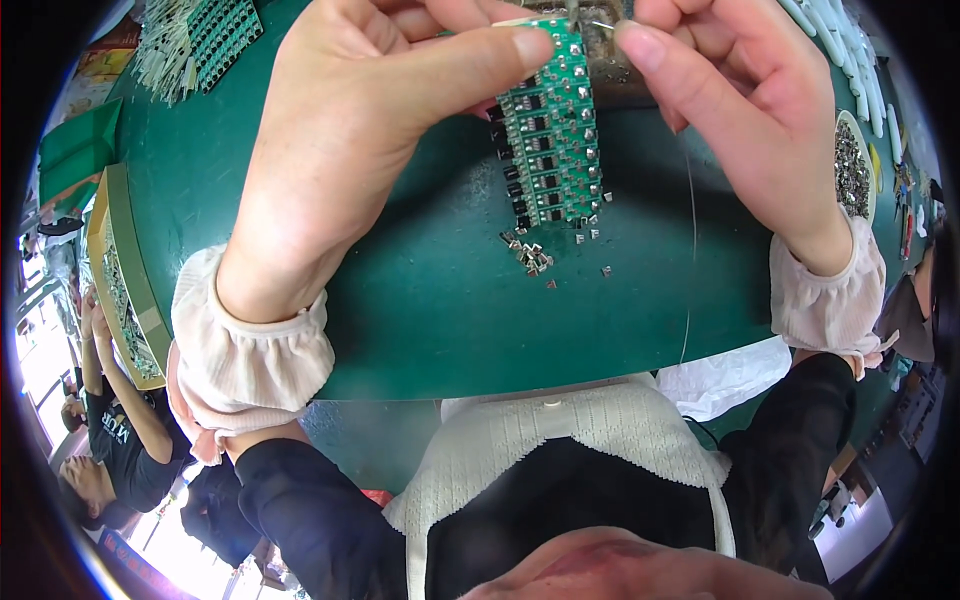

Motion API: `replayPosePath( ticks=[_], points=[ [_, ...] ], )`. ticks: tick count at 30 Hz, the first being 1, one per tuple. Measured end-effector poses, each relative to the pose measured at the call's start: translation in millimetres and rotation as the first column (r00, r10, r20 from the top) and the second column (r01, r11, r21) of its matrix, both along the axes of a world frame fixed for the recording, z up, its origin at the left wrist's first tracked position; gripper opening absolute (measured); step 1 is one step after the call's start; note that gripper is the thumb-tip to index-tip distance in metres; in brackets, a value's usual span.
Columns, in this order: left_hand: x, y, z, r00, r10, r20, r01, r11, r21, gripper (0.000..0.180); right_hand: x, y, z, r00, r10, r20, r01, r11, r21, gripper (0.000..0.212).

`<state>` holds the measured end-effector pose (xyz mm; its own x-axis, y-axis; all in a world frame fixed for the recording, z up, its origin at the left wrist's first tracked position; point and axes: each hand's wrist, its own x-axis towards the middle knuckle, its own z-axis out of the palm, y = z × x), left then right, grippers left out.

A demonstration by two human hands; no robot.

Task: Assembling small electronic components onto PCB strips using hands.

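My left hand point(340, 150) grips a green circuit board panel point(548, 150) at its far end, thumb on top. Rows of black chips, black parts along the left side and shiny solder spots line the panel. Thin solder wire point(692, 220) is pinched between thumb and fingers of my right hand point(750, 120); it trails down toward the table's near edge. The wire's end points at the panel's far right corner, close to a dark metal tip point(573, 12) like a soldering iron's, mostly cut off by the frame. Small metal pieces point(532, 256) lie below the panel.
On the green table point(470, 340), more circuit boards point(224, 40) with white wires point(160, 45) sit far left. A yellowish box point(125, 280) of parts stands left, a bowl of metal parts point(852, 165) right. White tubes point(840, 45) lie far right. Another person point(130, 430) works at left.
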<state>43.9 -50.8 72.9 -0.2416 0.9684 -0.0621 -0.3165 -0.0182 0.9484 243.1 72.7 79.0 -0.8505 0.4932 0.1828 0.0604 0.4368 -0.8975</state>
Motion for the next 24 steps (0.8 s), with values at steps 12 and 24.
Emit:
replayPosePath(
  ticks=[12,24],
  points=[
    [-3,-11,-8,0.97,-0.154,-0.19,0.155,0.988,-0.009,0.019,0,4,24,0.944,0.101,0.313,0.069,0.871,-0.487,0.011],
    [7,-3,3,1.0,0.021,0.011,-0.02,0.994,-0.104,0.022,-4,-1,9,0.992,-0.049,0.119,0.092,0.916,-0.39,0.02]
  ],
)
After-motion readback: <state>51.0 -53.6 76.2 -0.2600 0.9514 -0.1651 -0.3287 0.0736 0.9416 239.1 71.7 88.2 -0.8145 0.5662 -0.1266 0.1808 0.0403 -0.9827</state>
